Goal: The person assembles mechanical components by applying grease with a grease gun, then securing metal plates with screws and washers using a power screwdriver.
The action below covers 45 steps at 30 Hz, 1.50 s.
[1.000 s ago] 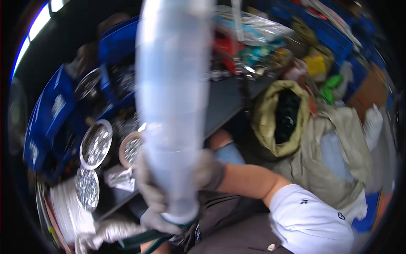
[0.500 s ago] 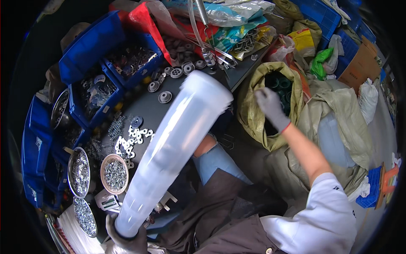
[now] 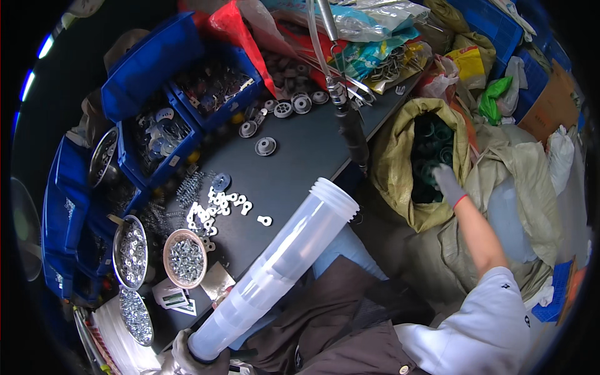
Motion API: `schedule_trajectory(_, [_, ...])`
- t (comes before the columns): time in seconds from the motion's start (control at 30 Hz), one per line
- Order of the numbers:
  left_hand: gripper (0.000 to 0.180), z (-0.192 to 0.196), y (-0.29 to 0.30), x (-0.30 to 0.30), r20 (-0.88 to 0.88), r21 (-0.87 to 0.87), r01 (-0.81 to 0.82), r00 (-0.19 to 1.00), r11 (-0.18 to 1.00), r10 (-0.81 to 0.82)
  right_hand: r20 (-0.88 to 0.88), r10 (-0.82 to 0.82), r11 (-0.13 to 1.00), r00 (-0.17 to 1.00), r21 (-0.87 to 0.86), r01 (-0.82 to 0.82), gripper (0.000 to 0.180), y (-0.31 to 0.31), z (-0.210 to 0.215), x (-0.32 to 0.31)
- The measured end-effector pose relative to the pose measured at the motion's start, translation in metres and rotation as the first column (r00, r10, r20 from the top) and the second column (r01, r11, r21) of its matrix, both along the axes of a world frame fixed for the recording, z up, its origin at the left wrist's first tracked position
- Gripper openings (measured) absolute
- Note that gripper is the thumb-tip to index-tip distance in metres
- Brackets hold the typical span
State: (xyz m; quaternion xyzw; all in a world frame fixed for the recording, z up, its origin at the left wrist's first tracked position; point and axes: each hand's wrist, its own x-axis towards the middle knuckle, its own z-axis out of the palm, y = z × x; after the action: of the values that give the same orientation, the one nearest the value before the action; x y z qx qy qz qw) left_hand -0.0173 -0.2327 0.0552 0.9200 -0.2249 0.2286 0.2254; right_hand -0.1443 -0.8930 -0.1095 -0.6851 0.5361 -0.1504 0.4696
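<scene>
A long translucent plastic tube [image 3: 253, 294] slants up to the right across my lap, its threaded end raised over the table's front edge. My left hand [image 3: 195, 357], in a grey glove, is closed around the tube's lower end. To the right, my gloved right hand [image 3: 447, 182] reaches into the mouth of a yellowish woven sack [image 3: 394, 169]. Dark green round plastic parts [image 3: 431, 134] fill the sack, and my fingertips are among them. Shadow and blur hide whether those fingers grip one.
On the dark table [image 3: 300, 153] lie white eyelet pieces [image 3: 215, 209], springs and grey wheels [image 3: 265, 146]. Bowls of small metal parts [image 3: 185, 259] and blue bins [image 3: 156, 59] line the left. A hanging power driver [image 3: 351, 128] points down near the sack.
My right hand has moved down and deeper into the sack's mouth. The tube's threaded end has dropped lower and turned to the right, and the view has shifted slightly.
</scene>
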Motion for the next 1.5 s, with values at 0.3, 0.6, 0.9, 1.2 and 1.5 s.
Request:
schedule_trajectory(0.3, [0.081, 0.004, 0.005, -0.008, -0.14, -0.071, 0.163, 0.975, 0.984, -0.172, 0.79, 0.433, 0.706, 0.435, 0.003, -0.709, 0.065, 0.184, 0.197, 0.063])
schedule_trajectory(0.6, [0.08, 0.019, 0.04, -0.021, -0.719, -0.459, 0.109, 0.538, 0.882, -0.44, 0.033, 0.851, 0.026, -0.523, -0.999, -0.021, 0.04, 0.256, 0.272, 0.079])
schedule_trajectory(0.9, [0.069, 0.032, 0.034, -0.025, 0.285, 0.246, -0.089, 0.958, 0.965, 0.016, 0.298, 0.823, 0.285, 0.483, 0.519, -0.806, 0.048, 0.256, 0.213, 0.097])
schedule_trajectory(1.2, [0.074, 0.024, 0.05, -0.022, 0.175, 0.162, -0.127, 0.98, 0.978, 0.098, -0.008, 0.929, 0.343, 0.369, 0.387, -0.856, 0.046, 0.291, 0.275, 0.133])
schedule_trajectory(1.5, [0.073, 0.019, 0.052, -0.028, 0.116, 0.078, -0.067, 0.992, 0.995, 0.058, 0.003, 0.99, -0.102, -0.14, -0.669, -0.736, 0.034, 0.271, 0.241, 0.112])
